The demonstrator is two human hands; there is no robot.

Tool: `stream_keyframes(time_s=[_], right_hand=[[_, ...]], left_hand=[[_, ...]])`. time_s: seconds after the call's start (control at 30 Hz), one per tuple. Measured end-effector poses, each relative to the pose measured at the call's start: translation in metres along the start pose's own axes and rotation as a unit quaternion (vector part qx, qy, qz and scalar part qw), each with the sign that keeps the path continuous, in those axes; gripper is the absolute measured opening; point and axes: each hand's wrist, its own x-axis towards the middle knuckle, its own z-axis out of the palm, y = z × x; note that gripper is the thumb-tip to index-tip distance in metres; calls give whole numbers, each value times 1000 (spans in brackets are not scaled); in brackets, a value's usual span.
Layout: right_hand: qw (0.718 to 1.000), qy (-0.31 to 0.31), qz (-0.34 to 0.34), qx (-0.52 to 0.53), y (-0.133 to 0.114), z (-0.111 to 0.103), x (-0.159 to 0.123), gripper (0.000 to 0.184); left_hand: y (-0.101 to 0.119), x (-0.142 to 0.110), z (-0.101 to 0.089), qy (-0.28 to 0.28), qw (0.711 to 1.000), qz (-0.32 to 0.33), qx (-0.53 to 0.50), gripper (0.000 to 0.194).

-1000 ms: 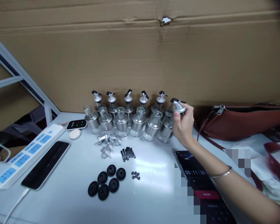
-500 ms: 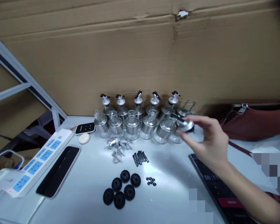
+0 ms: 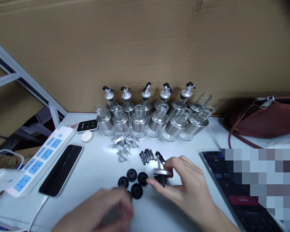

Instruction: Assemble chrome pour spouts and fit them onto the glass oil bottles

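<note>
My right hand (image 3: 187, 183) is closed on a pour spout (image 3: 161, 170) with a silver body, a black flip lid and a black stopper underneath. It is pinched upright between thumb and fingers above the table. Blurred by motion, my left hand (image 3: 99, 209) is at the bottom centre and covers some of the black discs; its fingers cannot be made out. Several round black discs (image 3: 137, 191) lie between the hands. Behind them are small black strips (image 3: 147, 156) and loose silver spout parts (image 3: 123, 154).
Glass bottles with metal bands (image 3: 139, 122) stand in two rows at the back; several rear ones carry spouts. On the left are a power strip (image 3: 42, 158), a phone (image 3: 61, 170) and a white disc (image 3: 87, 136). A larger phone (image 3: 222, 180) and brown bag (image 3: 251, 124) are right.
My right hand has brought the pour spout down and left from the bottles to beside the black discs, turning it upright. My left hand has come into view at the bottom.
</note>
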Motion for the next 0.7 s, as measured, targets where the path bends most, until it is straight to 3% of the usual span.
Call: stream_keyframes(time_s=[0.03,0.07,0.1,0.23,0.37,0.47,0.7], right_hand=[[1000,13,18,7,-2,5,0,37],[999,23,40,20,-3,8,0,39],[997,29,63,38,-3,11,0,41],[985,26,117,124,6,15,-8,41],[978,6,105,182,16,19,-17,42],[975,-20,96,199,18,22,-20,45],[976,-34,4,213,19,14,-12,37]], left_hand=[[-5,12,4,-32,998,-47,-20,12],[-10,25,9,-21,995,-94,-32,18],[-14,36,15,-17,994,-97,-47,28],[-30,62,40,26,997,-7,-70,37],[-41,58,50,24,997,76,12,31],[-45,53,49,22,995,79,61,23],[-41,51,48,41,996,74,-16,29]])
